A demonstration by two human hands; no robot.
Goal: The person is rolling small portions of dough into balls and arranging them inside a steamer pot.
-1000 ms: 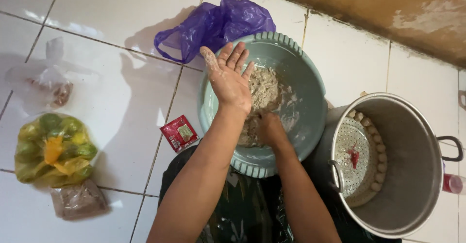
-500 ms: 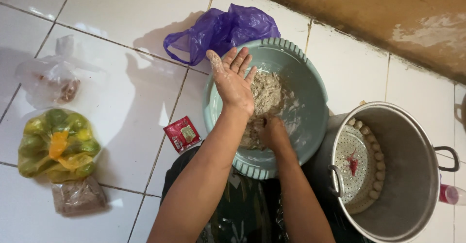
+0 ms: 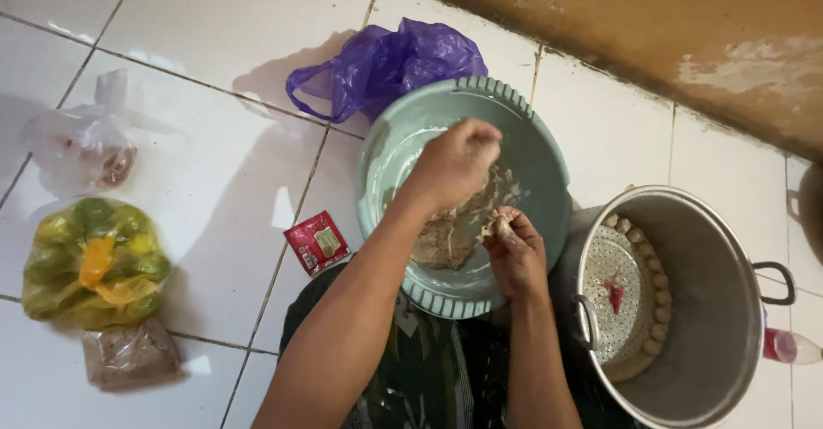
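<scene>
While left hand [image 3: 454, 165] hovers: curled over the green basin [image 3: 542, 159], fingers bunched, whether it grips dough can't be told
right hand: [image 3: 513, 253] clenched on a lump of pale dough [image 3: 495, 221] (at basin's near side)
dough mass: [image 3: 446, 239] inside basin, on the floor tiles [image 3: 214, 129]
steel pot: [image 3: 724, 309] right of basin, shaped balls [image 3: 658, 313] along steamer insert
purple bag: [image 3: 386, 65] behind basin
red sachet: [image 3: 316, 242] left of basin
</scene>
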